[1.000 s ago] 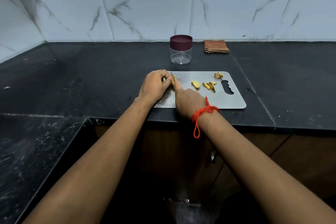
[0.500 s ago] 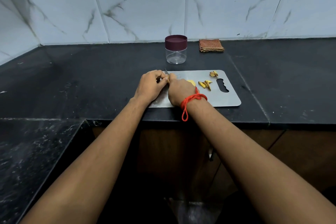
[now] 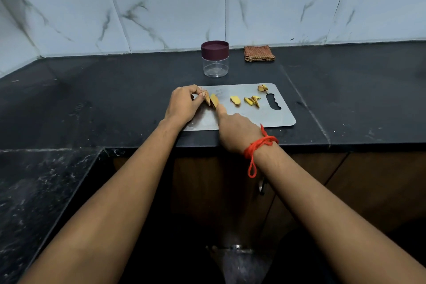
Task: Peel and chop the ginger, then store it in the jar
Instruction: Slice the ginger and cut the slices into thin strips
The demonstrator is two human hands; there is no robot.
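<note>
Right hand [image 3: 237, 130] back, ginger slice [image 3: 214, 100] newly exposed.

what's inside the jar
Nothing visible through the clear wall of the jar; no ginger inside. The maroon lid is on and hides the top part.

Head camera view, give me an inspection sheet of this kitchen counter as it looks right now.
Surface: black stone counter, with a steel cutting board near its front edge.
Job's things: ginger piece at the board's left end; cut slices to its right; empty jar behind the board, lid on.
Clutter: folded checked cloth by the wall.
Grip: left hand pinches the ginger piece; right hand has a finger extended against it; knife not clearly visible.
Cables: nothing seen.
Surroundings: marble-look wall tiles; wooden cabinet fronts below.
</note>
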